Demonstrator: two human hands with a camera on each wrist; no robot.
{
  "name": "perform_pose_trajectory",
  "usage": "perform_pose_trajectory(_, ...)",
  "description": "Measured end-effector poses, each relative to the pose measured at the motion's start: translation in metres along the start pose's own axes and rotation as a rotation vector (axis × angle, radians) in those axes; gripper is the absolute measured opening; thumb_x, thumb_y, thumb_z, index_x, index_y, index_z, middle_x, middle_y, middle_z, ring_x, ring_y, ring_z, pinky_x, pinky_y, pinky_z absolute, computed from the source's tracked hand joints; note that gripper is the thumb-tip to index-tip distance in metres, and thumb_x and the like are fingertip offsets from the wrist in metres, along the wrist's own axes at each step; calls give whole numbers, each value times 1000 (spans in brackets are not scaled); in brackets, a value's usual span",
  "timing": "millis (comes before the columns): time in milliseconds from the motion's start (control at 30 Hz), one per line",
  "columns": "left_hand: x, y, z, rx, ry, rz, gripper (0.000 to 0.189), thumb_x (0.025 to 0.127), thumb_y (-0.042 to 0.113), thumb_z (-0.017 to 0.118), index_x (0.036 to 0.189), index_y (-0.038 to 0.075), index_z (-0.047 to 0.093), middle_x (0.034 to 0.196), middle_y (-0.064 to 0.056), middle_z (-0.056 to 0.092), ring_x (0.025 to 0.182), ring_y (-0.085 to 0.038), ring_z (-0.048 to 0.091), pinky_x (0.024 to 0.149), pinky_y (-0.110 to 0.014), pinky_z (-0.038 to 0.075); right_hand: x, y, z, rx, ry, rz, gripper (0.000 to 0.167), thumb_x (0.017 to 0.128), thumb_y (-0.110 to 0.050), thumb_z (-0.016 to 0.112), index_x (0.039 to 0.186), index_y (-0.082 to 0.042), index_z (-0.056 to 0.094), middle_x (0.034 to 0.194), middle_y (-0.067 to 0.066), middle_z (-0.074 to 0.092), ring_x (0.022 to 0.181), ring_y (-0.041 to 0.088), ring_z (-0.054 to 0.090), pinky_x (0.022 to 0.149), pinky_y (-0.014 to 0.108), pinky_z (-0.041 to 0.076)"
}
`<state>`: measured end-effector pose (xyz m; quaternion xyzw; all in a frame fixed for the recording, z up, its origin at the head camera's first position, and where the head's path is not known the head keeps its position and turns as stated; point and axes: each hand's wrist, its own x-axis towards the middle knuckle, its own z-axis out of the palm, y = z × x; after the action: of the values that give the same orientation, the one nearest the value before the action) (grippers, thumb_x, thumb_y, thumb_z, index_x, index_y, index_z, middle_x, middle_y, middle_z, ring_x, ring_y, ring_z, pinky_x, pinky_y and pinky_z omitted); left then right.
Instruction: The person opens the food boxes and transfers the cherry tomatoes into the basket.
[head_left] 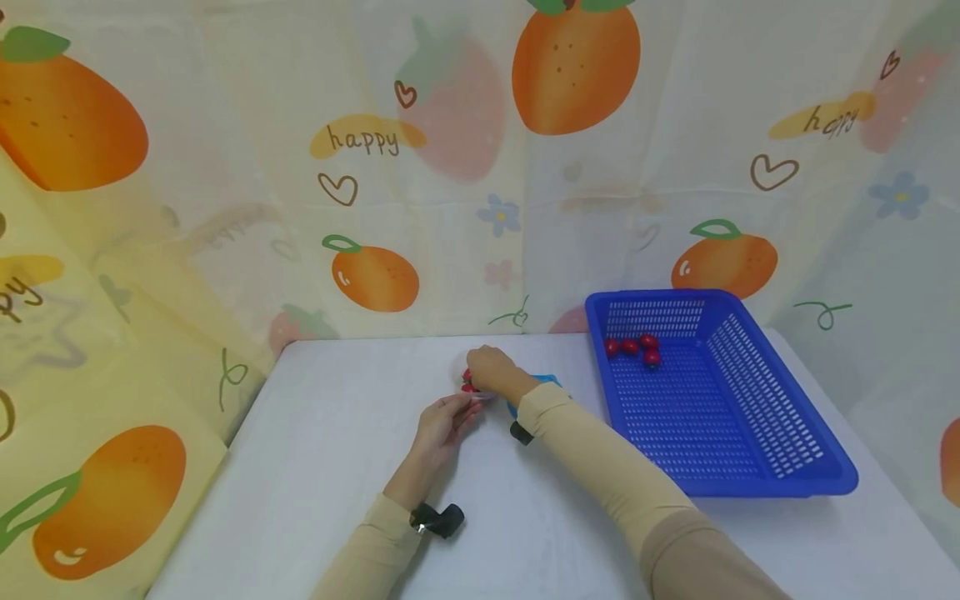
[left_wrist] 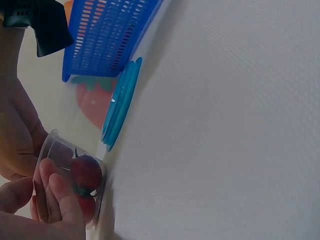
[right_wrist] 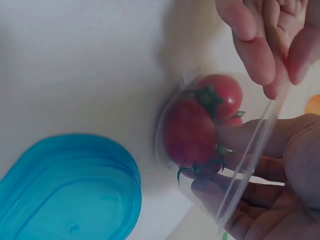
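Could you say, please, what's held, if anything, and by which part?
The left hand pinches the clear container by its rim; whether the right hand, inside, grips a tomato cannot be told.

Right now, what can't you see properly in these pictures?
- Head view: most of the clear tub, behind the right hand.
- Head view: much of the blue lid, behind the right sleeve.
- Right wrist view: how many tomatoes the tub holds; the front ones may hide others.
- Right wrist view: part of the lid, cut off by the left and bottom edges.
- Left wrist view: part of the basket, cut off by the top edge.
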<state>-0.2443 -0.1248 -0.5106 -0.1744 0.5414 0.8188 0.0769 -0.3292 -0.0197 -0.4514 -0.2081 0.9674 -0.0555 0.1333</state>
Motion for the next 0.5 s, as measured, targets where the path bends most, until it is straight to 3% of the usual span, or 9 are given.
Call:
perform_pose_trajectory(267,1,-2,0,-13,-16,9,20,98,8,54,114,-3,54,87,0,71,83,-9,69,89,-26,57,-4,-1,4,1,55,-6,12,92,-14,64,100,-6,63,95,7,65,86,20,59,85,30,53)
perform_pose_trajectory(500,1,-2,0,2,10,-2,22,97,10,57,115,-3,55,89,-2,71,84,-10,70,88,-27,58,-1,-1,4,-25,57,4,13,94,-17,62,104,-7,63,96,6,65,86,18,60,83,27,54)
